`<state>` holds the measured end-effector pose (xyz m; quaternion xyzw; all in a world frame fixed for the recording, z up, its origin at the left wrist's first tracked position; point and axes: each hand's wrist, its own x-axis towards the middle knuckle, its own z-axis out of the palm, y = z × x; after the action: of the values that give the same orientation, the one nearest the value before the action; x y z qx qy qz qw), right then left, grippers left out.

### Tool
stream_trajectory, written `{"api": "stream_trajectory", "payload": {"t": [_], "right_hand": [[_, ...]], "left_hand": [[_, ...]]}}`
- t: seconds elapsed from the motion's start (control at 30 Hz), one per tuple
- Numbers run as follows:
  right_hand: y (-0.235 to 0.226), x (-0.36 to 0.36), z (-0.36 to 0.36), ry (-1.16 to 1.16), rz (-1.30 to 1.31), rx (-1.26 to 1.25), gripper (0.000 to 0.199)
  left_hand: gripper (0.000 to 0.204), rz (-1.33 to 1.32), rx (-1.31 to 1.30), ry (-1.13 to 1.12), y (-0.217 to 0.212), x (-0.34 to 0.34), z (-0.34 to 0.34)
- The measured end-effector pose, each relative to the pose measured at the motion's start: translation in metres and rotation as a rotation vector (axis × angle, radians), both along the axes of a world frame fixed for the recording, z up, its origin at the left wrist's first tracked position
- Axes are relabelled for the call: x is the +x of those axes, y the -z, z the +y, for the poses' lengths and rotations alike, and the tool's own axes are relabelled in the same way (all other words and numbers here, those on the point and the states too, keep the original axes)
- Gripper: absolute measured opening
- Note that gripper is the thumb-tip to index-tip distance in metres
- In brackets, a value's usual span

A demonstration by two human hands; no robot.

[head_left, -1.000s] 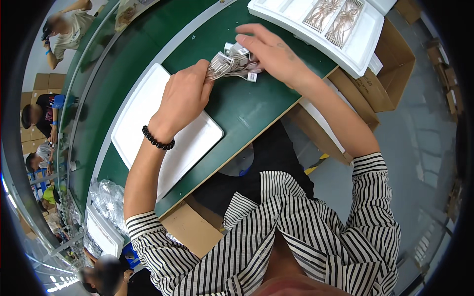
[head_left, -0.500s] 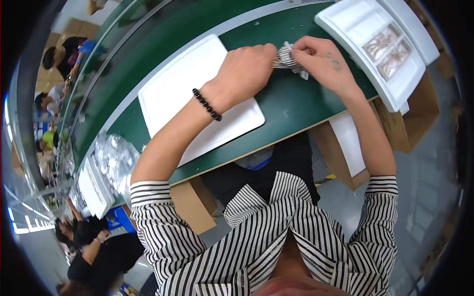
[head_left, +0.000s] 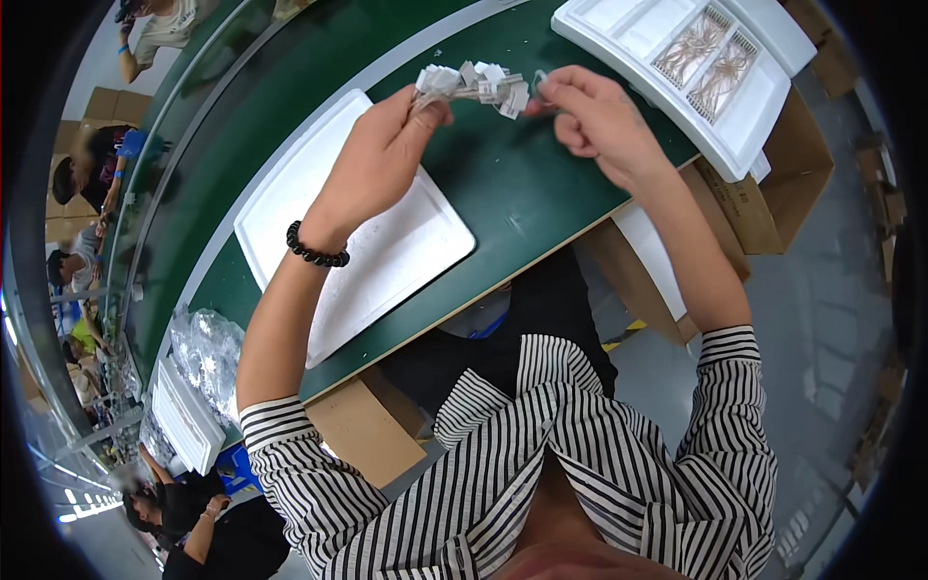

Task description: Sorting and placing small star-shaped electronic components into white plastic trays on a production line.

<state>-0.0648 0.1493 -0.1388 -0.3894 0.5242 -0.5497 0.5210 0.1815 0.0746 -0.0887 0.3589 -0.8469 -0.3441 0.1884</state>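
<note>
Leads (head_left: 488,89) bunched above the desk (head_left: 522,188), pinched in the left hand (head_left: 385,150); right hand (head_left: 601,124) pinches a pale loop (head_left: 539,79), detail blurred. Judged best: steady the bunch, draw gently, avoid snagging.

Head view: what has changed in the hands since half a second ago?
The hands have moved apart: the right hand is further right of the left hand, pinching a thin pale loop, and more of the bundle of wires shows. The left hand still grips the bundle; the white lid still lies on the green table.
</note>
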Motion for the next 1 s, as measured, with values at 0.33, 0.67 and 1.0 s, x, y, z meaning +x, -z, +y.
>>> {"api": "stream_trajectory", "payload": {"t": [0.33,0.67,1.0], "right_hand": [[0.006,0.025,-0.004,0.013,-0.385,-0.051,0.018],[0.000,0.032,-0.012,0.029,-0.259,-0.068,0.019],[0.000,0.040,-0.023,-0.054,-0.632,-0.025,0.020]], "left_hand": [[0.027,0.412,0.845,-0.110,-0.010,-0.009,-0.010],[0.023,0.752,1.269,-0.139,-0.005,-0.005,-0.013],[0.024,0.702,1.265,-0.018,-0.013,0.001,-0.005]]}}
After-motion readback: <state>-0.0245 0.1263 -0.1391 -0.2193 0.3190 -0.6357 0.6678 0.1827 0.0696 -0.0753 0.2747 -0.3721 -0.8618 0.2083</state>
